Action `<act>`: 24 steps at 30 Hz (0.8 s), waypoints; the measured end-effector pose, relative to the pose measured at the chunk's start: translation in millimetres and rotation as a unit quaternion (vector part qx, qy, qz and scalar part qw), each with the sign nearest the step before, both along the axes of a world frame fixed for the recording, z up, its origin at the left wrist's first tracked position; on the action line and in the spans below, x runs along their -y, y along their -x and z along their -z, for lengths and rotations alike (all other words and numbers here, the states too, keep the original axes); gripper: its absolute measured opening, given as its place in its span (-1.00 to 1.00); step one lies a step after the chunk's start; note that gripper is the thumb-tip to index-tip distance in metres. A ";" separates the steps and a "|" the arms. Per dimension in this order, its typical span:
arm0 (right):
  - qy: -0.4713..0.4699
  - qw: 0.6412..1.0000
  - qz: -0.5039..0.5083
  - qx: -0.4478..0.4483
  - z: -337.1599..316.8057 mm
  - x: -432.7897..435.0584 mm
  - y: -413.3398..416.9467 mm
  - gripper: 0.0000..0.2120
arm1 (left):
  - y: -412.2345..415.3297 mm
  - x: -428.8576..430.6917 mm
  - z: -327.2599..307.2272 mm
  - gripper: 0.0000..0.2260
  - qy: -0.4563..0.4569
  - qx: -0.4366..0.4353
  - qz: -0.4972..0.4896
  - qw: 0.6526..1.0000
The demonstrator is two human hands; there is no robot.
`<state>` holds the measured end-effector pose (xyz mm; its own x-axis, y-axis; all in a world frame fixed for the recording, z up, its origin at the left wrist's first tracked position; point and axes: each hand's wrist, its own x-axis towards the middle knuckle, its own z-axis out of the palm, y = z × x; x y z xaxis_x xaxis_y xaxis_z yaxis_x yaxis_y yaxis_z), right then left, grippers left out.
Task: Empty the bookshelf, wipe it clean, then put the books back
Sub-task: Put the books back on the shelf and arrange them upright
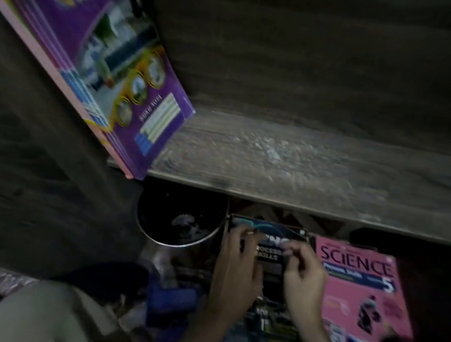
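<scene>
Left hand [235, 274] and right hand [305, 285] fingers curl round the dark glossy science book [270, 253]; bump the grey wooden shelf [306, 168] above it and those leaning purple paperbacks [133, 75] probably topple.

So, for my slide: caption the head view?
Left hand and right hand hold a dark science book below the shelf.

Shelf board [307, 165] open at right, leaning books [104, 50] blocking left
</scene>
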<state>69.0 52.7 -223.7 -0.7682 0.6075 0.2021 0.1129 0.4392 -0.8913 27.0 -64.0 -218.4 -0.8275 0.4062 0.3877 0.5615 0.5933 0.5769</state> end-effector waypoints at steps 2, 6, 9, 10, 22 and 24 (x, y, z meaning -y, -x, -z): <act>-0.003 0.994 0.049 0.096 40.3 -23.3 -28.9 -0.69 | -13.4 -9.9 28.5 -0.55 0.039 0.078 -0.015 0.996; -0.039 0.938 0.137 0.317 77.7 -59.9 -66.1 -0.58 | -27.2 -23.4 69.0 -0.49 0.132 0.186 -0.029 0.973; -0.023 0.897 0.154 0.413 88.2 -77.4 -80.6 -0.36 | -31.0 -36.5 84.4 -0.40 0.173 0.300 -0.060 0.936; -0.029 0.902 0.141 0.406 89.8 -78.4 -82.8 -0.32 | -31.2 -39.7 89.1 -0.34 0.185 0.334 -0.102 0.919; -0.161 0.897 -0.090 0.401 104.6 -41.3 -71.1 -0.07 | -13.4 -24.9 108.1 0.13 0.112 0.481 -0.232 0.838; -0.147 0.893 -0.092 0.416 103.1 -43.4 -69.1 -0.02 | -10.0 -24.6 106.1 0.04 0.083 0.478 -0.249 0.838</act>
